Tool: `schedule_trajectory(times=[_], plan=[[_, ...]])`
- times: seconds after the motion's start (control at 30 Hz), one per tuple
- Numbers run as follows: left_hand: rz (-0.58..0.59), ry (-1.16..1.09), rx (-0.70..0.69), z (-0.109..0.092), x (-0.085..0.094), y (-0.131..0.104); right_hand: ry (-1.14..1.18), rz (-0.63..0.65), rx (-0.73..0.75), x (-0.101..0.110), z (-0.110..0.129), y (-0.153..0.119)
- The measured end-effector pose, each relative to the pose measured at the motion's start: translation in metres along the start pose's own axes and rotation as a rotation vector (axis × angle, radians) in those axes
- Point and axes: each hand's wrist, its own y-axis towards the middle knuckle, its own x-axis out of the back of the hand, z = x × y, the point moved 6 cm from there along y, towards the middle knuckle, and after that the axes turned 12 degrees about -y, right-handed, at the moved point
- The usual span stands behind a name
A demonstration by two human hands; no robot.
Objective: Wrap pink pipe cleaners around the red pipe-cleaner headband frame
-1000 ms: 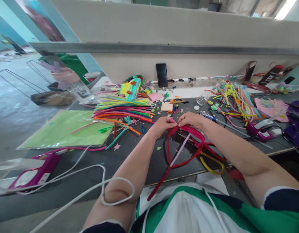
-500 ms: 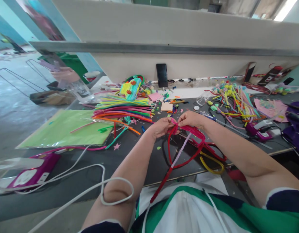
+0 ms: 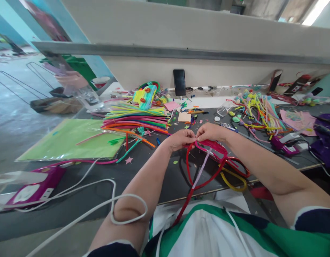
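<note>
Near the middle of the grey table, my left hand (image 3: 181,140) and my right hand (image 3: 211,132) meet at the fingertips, both pinching a red pipe-cleaner shape (image 3: 188,164). It is a large loop with pink strands along its upper right and a red stem hanging toward my lap. A pale lilac strand (image 3: 202,169) crosses inside the loop. The exact spot between my fingertips is too small to make out. Just right of the loop, a yellow bent strand (image 3: 235,186) lies at the table edge.
Bundled pipe cleaners (image 3: 135,123) lie beyond my left hand, beside a green sheet pack (image 3: 65,141). A phone (image 3: 179,82) leans on the panel. A tangled strand pile (image 3: 263,110) is at right. A white cable (image 3: 87,210) loops over my left forearm; a purple glue gun (image 3: 37,189) lies left.
The red shape has shifted slightly right, its stem swinging toward the right. The pink tip that stood up between my fingers no longer shows; my fingertips remain close together.
</note>
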Motion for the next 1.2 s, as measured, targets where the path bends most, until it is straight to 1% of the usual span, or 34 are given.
schedule_trajectory(times=[0.13,0.23,0.37,0.47,0.87,1.03,1.1,1.2], plan=[[-0.069,0.088,-0.059,-0.005,-0.007,0.0,-0.008,-0.009,0.01,0.002,-0.003,0.0],[-0.067,0.123,-0.099,-0.006,-0.01,0.0,0.033,-0.022,-0.007,0.003,-0.007,-0.001],[-0.002,0.048,-0.03,-0.001,-0.009,0.0,0.11,-0.005,-0.027,0.002,-0.01,-0.003],[0.038,0.006,0.015,0.001,-0.008,-0.002,0.114,0.0,-0.036,0.001,-0.01,-0.004],[0.045,-0.018,0.074,0.006,-0.005,-0.001,0.071,0.011,-0.051,-0.001,-0.006,-0.004],[0.013,-0.017,0.077,0.007,-0.005,-0.001,0.044,0.03,-0.056,-0.002,-0.008,-0.003],[-0.004,0.013,0.068,0.006,-0.005,0.0,0.05,0.049,-0.05,-0.004,-0.012,-0.001],[0.005,0.11,0.042,0.004,-0.006,0.0,0.053,0.071,-0.036,-0.005,-0.017,0.002]])
